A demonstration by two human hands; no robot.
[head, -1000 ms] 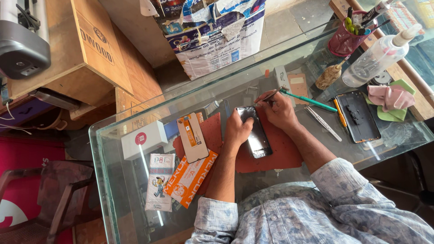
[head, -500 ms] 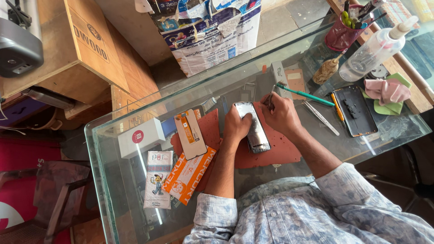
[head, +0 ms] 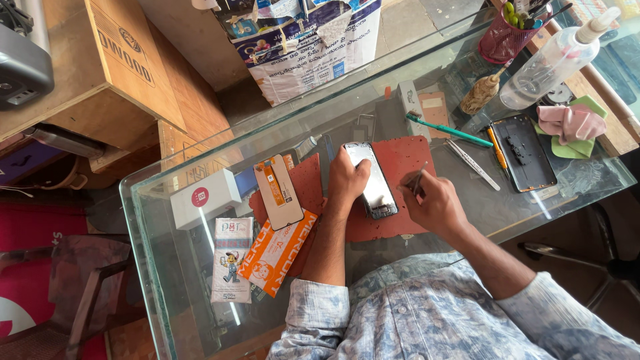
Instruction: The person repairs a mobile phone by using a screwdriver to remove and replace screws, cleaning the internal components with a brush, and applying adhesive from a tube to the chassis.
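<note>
Head view: looking down on a glass table (head: 167, 267) with both hands at work over a red mat (head: 407, 157).
Phone: silvery opened phone (head: 373, 180) lying flat on the mat, long axis running away from the body, tilted slightly leftward at the far end.
Left hand: left hand (head: 347, 180) pressed on the phone's left edge, fingers curled over its far corner, pinning it down.
Right hand: right hand (head: 433, 203) just right of the phone, apart from it by a narrow gap, fingers pinched shut on a thin metal tool (head: 419, 177).
Tool: tip pointing up and away; whether tweezers or a pick, cannot tell.
Nearer hand: left, already touching; right close beside the near half.
Left of the grip: screen panel (head: 279, 192), orange packet (head: 277, 250), white box (head: 203, 198).
Right of the grip: green toothbrush (head: 448, 130), dark phone back cover (head: 523, 152), pink cloth (head: 570, 123).
</note>
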